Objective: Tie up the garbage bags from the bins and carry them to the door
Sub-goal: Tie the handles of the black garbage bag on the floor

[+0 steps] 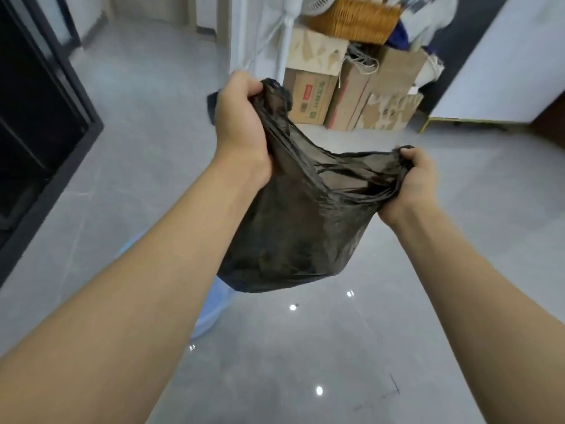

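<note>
A black garbage bag [299, 228] hangs in the air in front of me, its mouth stretched between my two hands. My left hand [241, 117] grips one bunched corner of the rim, held higher and farther away. My right hand [409, 185] grips the opposite bunched corner, lower and to the right. The bag's belly sags below the hands and its contents are hidden. A pale blue bin [214, 313] shows on the floor under my left forearm, mostly covered by the arm and the bag.
Stacked cardboard boxes [345, 99] with a wicker basket [354, 19] on top stand ahead, beside a white fan pole [286, 47]. A black door frame [46, 96] is on the left, a white panel [501, 62] on the right. Grey glossy tile floor [305, 362] spreads around.
</note>
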Tool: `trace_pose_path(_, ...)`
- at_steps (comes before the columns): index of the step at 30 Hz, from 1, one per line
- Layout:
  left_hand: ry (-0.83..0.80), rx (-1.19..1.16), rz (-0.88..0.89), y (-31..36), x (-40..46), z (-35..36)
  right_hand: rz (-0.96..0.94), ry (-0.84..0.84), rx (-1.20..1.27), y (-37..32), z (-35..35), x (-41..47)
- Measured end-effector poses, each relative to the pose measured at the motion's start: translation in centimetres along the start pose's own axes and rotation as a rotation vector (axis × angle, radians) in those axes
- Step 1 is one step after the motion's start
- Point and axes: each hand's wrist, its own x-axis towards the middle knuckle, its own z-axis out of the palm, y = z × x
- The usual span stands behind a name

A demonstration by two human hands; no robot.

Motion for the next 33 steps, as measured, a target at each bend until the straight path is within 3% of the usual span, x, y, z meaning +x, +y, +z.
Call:
trace_pose_path(6,0.066,0.288,-0.069,-9.6,0.8,3.4,-0.070,0.260,-0.457,-3.3,-10.8,2.2)
trace_pose_path(9,0.077,0.441,-0.071,-14.8,1.2,3.5,-0.053,0.428,-0.524,-4.2,-17.0,2.5)
trace_pose_path(12,0.021,0.610,0.026,-19.9,1.4,3.1,-0.044,0.487,-0.506,-4.3,-22.7,2.2)
trace_pose_path(15,-0.142,0.991,0.015,-24.9,1.6,2.1,-0.014,0.569,-0.503,-3.8,-27.3,1.5)
trace_pose_path(18,-0.257,1.552,-0.079,-28.2,2.2,-0.4,-0.009,0.706,-0.467,-3.4,-31.1,0.8)
trace_pose_path(21,-0.379,2.054,0.132,-29.8,2.4,-2.0,-0.038,0.819,-0.459,-3.3,-33.4,-0.1)
trace_pose_path(24,-0.666,1.956,0.526,-32.0,0.3,0.0,-0.136,0.832,-0.523,-3.4,-34.4,-0.7)
trace_pose_path(26,-1.035,1.838,0.404,-33.9,-1.7,2.1,-0.198,0.842,-0.573,-3.5,-34.5,-0.9)
trace_pose_path(29,-1.441,2.011,0.104,-37.3,-4.5,2.0,-0.207,0.825,-0.715,-3.6,-34.3,-1.2)
trace_pose_path(31,-1.550,2.175,0.089,-38.9,-6.2,0.0,-0.181,0.780,-0.833,-3.4,-34.1,-1.5)
trace_pose_path(33,-1.490,2.245,0.026,-39.6,-7.7,-2.0,-0.149,0.727,-0.930,-3.3,-33.9,-1.8)
